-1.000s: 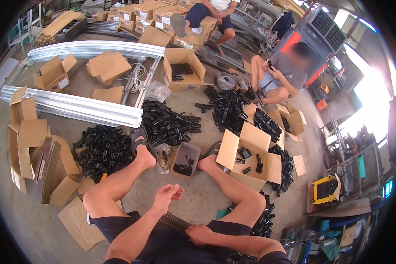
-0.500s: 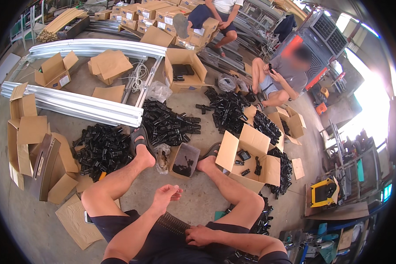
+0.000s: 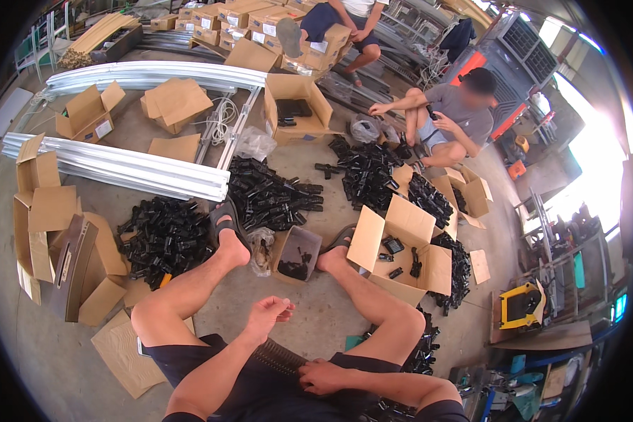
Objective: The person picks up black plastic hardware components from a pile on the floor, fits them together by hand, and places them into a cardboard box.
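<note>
My left hand [image 3: 269,318] is raised over the floor between my knees, its fingertips pinched together. Whatever is between them is too small to make out. Across my lap lies a dark ribbed strip [image 3: 280,358], and my right hand [image 3: 321,377] closes around its right end. Ahead, between my feet, stands a small open box [image 3: 315,247] with small dark pieces at its bottom. Beside it lies a clear plastic bag [image 3: 260,254]. Piles of black fittings [image 3: 163,239] spread on the floor past my left leg and beyond the box.
At right, an open cardboard box [image 3: 420,271] holds a few black parts. Silver metal rails [image 3: 130,171] lie at left near more cartons [image 3: 91,116]. A co-worker [image 3: 457,116] sits at the far right, and another person [image 3: 359,28] sits at the back by stacked boxes.
The co-worker at the right has stretched one arm out leftward over the plastic bags, while the other hand still holds a black part. My own hands have hardly moved.
</note>
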`<state>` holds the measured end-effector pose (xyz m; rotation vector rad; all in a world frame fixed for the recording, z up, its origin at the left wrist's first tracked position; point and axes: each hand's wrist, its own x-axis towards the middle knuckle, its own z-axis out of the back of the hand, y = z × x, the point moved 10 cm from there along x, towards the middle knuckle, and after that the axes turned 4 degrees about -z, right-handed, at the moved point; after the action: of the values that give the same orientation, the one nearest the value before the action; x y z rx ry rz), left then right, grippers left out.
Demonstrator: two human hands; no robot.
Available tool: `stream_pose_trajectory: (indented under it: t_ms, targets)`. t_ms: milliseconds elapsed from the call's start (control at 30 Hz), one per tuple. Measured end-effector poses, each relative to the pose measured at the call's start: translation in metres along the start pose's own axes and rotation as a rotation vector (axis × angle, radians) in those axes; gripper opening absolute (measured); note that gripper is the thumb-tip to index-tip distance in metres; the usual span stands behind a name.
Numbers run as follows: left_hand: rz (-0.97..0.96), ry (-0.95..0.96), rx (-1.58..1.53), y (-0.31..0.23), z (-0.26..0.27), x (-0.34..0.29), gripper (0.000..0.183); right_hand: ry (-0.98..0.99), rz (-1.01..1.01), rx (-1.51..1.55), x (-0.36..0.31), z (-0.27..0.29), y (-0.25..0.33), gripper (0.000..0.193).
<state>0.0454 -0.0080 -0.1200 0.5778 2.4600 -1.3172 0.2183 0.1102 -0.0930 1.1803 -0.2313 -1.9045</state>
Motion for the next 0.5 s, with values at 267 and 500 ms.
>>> stream_pose_trajectory:
  t_ms: [267,500]
  targets:
    - [-0.012,0.013,0.040,-0.001,-0.003,0.003,0.017,-0.186,0.030,-0.030,-0.015,0.009,0.004,0.021]
    - [-0.019,0.035,0.102,0.010,-0.001,0.001,0.016,-0.266,-0.029,-0.002,-0.015,0.011,-0.008,0.021]
